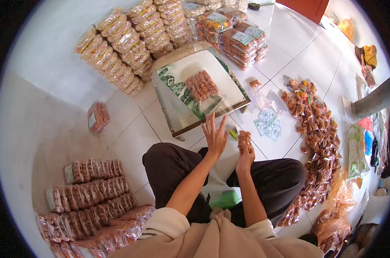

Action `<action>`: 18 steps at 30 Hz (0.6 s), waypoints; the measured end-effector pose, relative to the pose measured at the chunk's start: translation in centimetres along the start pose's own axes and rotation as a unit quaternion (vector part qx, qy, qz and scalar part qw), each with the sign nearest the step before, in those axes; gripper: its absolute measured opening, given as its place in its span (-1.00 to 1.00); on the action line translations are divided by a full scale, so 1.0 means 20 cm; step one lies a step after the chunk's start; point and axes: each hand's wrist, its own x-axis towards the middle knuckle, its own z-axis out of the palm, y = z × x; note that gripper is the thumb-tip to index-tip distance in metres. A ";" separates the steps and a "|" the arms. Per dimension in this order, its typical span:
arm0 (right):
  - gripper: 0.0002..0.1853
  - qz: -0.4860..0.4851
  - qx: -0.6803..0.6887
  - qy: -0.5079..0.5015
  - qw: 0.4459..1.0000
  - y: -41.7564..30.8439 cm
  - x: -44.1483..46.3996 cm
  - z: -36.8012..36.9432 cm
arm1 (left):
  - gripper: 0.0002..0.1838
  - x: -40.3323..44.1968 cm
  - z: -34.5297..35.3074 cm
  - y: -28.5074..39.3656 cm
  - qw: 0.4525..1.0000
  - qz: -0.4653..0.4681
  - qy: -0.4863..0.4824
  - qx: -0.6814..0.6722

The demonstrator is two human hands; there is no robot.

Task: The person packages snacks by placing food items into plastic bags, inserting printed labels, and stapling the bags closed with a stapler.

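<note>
My left hand [215, 138] is open, fingers spread, just in front of the near edge of a low table [171, 114]. My right hand [245, 159] holds a small bag of brown snacks [244, 138] upright between its fingers. On the low table lies a clear pack of brown snack bags [201, 86] set in rows. A green and yellow object [233, 133] lies on the floor between my hands. Round printed labels [268, 124] are spread on the tiles right of the table. One small snack bag [255, 83] lies beyond them.
Stacked snack packs stand behind the table, pale ones [121, 43] left and brown ones [244, 43] right. A long heap of small bags [317, 129] lies at the right. Brown packs [91, 193] fill the lower left. Another person [368, 56] sits at the far right, near a pillar [373, 103].
</note>
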 end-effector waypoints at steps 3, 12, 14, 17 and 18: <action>-0.61 0.026 -0.008 -0.027 0.999 0.07 0.02 0.00 | -0.55 0.06 0.02 -0.02 1.000 0.023 0.013 -0.003; -0.63 0.059 -0.086 -0.154 0.983 0.04 0.10 0.20 | -0.63 0.10 0.05 -0.06 0.994 0.039 -0.026 -0.095; -0.63 0.017 -0.115 -0.162 0.980 0.05 0.15 0.25 | -0.63 0.11 0.05 -0.07 0.993 0.041 -0.020 -0.105; -0.61 -0.055 -0.227 -0.187 0.954 0.13 0.28 0.29 | -0.62 0.11 0.02 -0.10 0.988 0.066 -0.008 -0.138; -0.57 -0.087 -0.307 -0.200 0.926 0.15 0.31 0.31 | -0.61 0.10 0.00 -0.10 0.985 0.071 0.002 -0.155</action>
